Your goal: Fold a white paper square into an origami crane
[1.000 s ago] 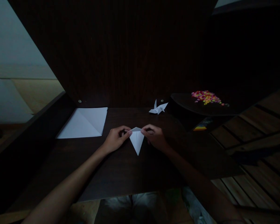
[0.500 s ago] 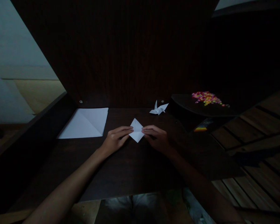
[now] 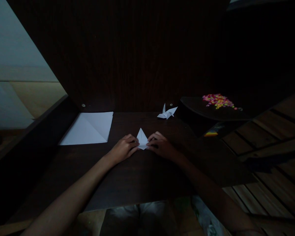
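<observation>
A small folded white paper (image 3: 142, 139) lies between my hands on the dark table, its long point facing away from me and a short point towards me. My left hand (image 3: 126, 147) pinches its left edge with closed fingers. On the opposite edge, my right hand (image 3: 161, 145) has its thumb and fingers closed on the paper. Parts of both side edges are hidden under the fingertips. Beyond my right hand stands a finished white paper crane (image 3: 167, 113), wings spread.
A stack of white square sheets (image 3: 88, 128), creased diagonally on top, lies at the left. On a rounded shelf (image 3: 194, 105) at the right is a heap of small colourful pieces (image 3: 218, 101). Dark panels (image 3: 137, 55) rise behind and at the left of the table.
The folded paper has gone from a wide diamond to a narrower, kite-like shape. Both hands have shifted slightly towards me along its edges and still hold it.
</observation>
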Action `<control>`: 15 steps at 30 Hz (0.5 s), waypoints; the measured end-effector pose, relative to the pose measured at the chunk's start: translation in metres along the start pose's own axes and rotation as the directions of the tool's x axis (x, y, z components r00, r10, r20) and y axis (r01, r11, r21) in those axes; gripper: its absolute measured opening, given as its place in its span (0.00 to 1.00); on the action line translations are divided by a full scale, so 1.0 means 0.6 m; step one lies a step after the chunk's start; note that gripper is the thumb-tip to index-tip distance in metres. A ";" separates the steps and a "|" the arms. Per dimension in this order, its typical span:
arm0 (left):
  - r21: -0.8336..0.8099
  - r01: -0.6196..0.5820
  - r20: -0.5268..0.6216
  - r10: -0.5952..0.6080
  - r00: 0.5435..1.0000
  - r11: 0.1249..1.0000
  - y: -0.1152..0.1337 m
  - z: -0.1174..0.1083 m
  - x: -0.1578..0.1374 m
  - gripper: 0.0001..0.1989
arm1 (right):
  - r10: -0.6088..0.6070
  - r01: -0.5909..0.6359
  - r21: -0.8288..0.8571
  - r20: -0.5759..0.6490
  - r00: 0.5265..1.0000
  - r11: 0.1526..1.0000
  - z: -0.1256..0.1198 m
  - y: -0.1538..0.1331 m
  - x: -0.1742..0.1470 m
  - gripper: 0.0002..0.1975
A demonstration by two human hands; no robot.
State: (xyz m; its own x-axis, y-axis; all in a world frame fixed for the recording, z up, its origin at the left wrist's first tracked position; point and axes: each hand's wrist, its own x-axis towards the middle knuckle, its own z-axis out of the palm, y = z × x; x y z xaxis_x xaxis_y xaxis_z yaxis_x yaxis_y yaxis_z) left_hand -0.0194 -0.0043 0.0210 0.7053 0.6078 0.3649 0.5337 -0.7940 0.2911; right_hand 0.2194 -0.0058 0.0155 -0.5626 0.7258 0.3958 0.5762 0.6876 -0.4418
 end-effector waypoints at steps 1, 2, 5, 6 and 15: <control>-0.021 0.011 0.000 -0.011 1.000 1.000 0.001 0.001 0.001 0.10 | 0.013 -0.013 0.008 0.006 1.000 1.000 -0.001 -0.002 0.001 0.03; -0.046 0.026 -0.006 -0.027 1.000 0.999 0.002 0.002 0.002 0.10 | 0.027 -0.027 0.017 0.011 1.000 0.999 -0.001 -0.003 0.002 0.02; -0.124 0.093 -0.046 -0.100 0.994 0.988 0.003 0.009 0.005 0.10 | 0.064 -0.065 0.049 0.020 0.998 0.997 0.001 -0.007 0.005 0.04; -0.142 0.117 -0.056 -0.126 0.990 0.983 0.003 0.010 0.006 0.10 | 0.077 -0.078 0.057 0.019 0.997 0.995 0.002 -0.008 0.007 0.05; -0.237 0.213 -0.074 -0.236 0.969 0.948 0.003 0.005 0.008 0.11 | 0.134 -0.132 0.064 -0.025 0.991 0.989 0.019 0.004 0.017 0.05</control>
State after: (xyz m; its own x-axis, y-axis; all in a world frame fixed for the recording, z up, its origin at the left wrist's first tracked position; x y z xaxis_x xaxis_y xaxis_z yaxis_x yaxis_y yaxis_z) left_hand -0.0136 -0.0026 0.0209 0.5232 0.7769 0.3502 0.5452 -0.6210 0.5631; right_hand 0.2083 0.0033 0.0094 -0.4655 0.8117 0.3527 0.6063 0.5828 -0.5411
